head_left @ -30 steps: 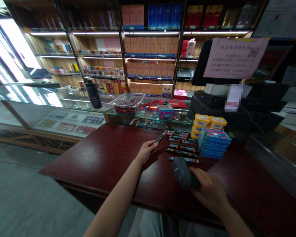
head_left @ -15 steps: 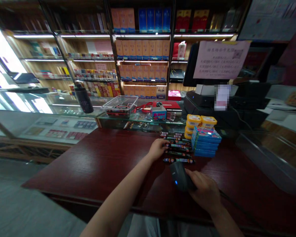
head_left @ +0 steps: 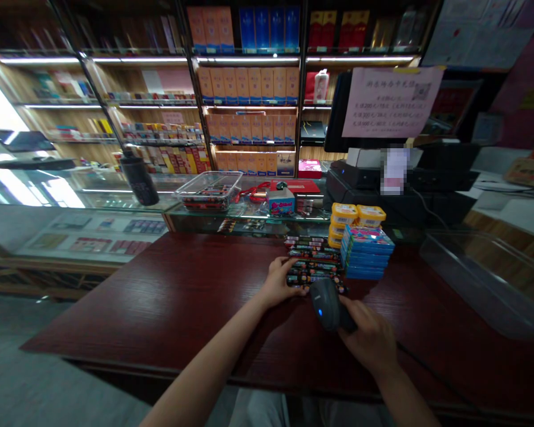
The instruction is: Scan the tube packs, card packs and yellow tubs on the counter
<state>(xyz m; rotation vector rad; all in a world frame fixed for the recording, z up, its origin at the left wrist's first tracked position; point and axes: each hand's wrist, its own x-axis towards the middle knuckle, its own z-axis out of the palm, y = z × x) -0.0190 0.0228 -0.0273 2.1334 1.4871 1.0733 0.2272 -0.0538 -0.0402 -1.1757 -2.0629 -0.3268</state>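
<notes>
My left hand [head_left: 279, 283] is at the left ends of a row of slim dark tube-shaped packs [head_left: 314, 265] with coloured labels. Its thumb and fingers are spread apart, the thumb at the nearest packs and the fingers farther back, touching their ends. My right hand [head_left: 370, 337] is closed around the handle of a black barcode scanner [head_left: 326, 305] with a lit blue light. The scanner's head hangs over the nearest packs and hides part of them. Right behind the packs stand a stack of blue boxes [head_left: 367, 255] and yellow-lidded tubs [head_left: 345, 214].
A dark red wooden desk [head_left: 160, 296] lies under my hands. On the glass counter behind are a clear plastic box [head_left: 209, 191] of similar packs and a black bottle [head_left: 139, 179]. A clear bin [head_left: 485, 284] stands at right, below a monitor with a pink notice [head_left: 391, 102].
My left hand has moved slightly nearer, its thumb reaching the front packs, and the packs lie closer together. The scanner has risen slightly toward them. The view has shifted a little.
</notes>
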